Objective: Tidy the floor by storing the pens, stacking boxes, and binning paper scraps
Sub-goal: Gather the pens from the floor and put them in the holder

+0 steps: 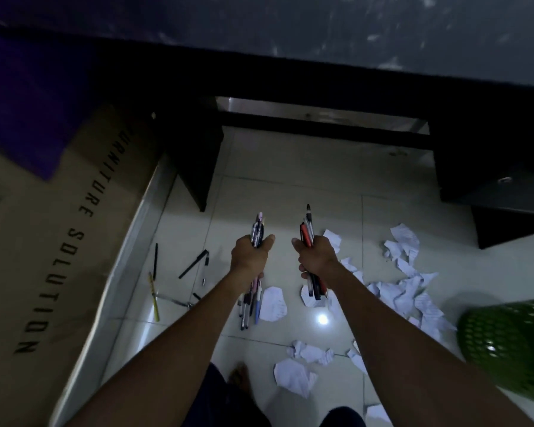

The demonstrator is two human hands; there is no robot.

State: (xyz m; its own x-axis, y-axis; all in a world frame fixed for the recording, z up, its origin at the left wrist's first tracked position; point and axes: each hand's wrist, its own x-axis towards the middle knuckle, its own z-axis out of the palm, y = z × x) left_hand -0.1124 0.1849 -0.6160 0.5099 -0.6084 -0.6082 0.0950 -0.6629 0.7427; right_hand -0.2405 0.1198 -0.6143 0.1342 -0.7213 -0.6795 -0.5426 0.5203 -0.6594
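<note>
The floor (290, 167) is pale glossy tile, dimly lit, with one bright lamp reflection near the middle. A dark desk (321, 87) spans the far side, its panel legs standing on the tile at left and right, and a speckled dark wall rises behind it. Along the left lies a large flat cardboard box (43, 257) printed with black lettering (part of it reads "SOLUTION"), with a purple sheet (22, 103) over its far end.

The left hand (251, 254) is closed around a bundle of pens (257, 231), tips pointing away and tails hanging below the fist. The right hand (315, 255) is likewise clenched on a second bundle of pens (307, 229), one of them red. Both fists are held side by side above the floor, apart from each other.

Loose pens (193, 264) and a yellow pencil (154, 298) lie on the tile to the left, near the box. Torn paper scraps (407, 291) are scattered to the right and near the person's feet. A green mesh wastebasket (512, 346) sits at the near right edge, just beside the scraps.
</note>
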